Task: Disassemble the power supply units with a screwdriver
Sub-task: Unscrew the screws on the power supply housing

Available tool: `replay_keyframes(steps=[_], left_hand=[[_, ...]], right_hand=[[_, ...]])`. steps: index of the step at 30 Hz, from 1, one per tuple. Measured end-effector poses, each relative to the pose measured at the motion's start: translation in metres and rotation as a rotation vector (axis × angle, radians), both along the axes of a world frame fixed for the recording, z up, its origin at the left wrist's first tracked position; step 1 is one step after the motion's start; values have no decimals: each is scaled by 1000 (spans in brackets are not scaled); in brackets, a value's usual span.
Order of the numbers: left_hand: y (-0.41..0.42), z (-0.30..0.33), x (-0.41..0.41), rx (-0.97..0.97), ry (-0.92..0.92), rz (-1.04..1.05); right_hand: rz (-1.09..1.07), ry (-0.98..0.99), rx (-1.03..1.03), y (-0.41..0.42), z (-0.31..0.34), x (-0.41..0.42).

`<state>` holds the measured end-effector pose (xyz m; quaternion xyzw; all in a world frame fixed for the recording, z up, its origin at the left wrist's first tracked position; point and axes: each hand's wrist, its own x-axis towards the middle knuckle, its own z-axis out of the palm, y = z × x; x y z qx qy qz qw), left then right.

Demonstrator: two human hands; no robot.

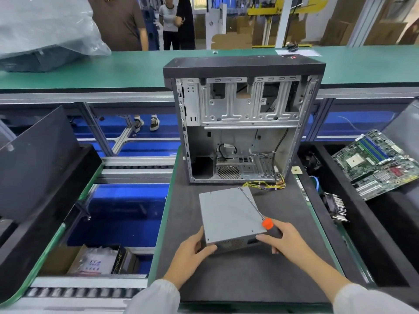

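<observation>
The fingers of the right hand (286, 240) are being curled round the black handle of the screwdriver (260, 215), whose tip is being set at the far corner of the power supply unit (227, 215), apparently on a screw. The unit is being steadied at its near left corner by the loosely spread left hand (192, 251), so that turning does not shift it. It is lying flat on the dark work mat (238, 275), just in front of the opened computer case (242, 123), its wires trailing toward the case.
</observation>
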<state>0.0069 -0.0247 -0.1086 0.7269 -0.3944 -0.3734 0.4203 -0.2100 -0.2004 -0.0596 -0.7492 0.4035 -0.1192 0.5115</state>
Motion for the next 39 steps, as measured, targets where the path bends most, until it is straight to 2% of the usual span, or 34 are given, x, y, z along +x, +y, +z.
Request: replay_keyframes(steps=[6,10,15,19,25,29,32,39], left_hand=[[-4,32,0,-118,-41,121],[-8,64,-3,-107,-139,178],[-10,81,-2,-28,-328,125],[-20,89,0,86,-336,108],[-51,89,1,234,-486,202],[-61,81,8,143,-338,215],[-59,80,8,4,-48,210],[-54,84,4,-45,104,195]], right_hand=[[-43,-17,-143,2,24,12],[-5,60,-205,-4,54,23],[81,175,-29,-21,87,30],[113,243,118,-43,99,37],[55,199,174,-67,88,51],[18,170,202,-74,79,56],[44,166,200,-70,74,55],[41,250,52,-68,81,55]])
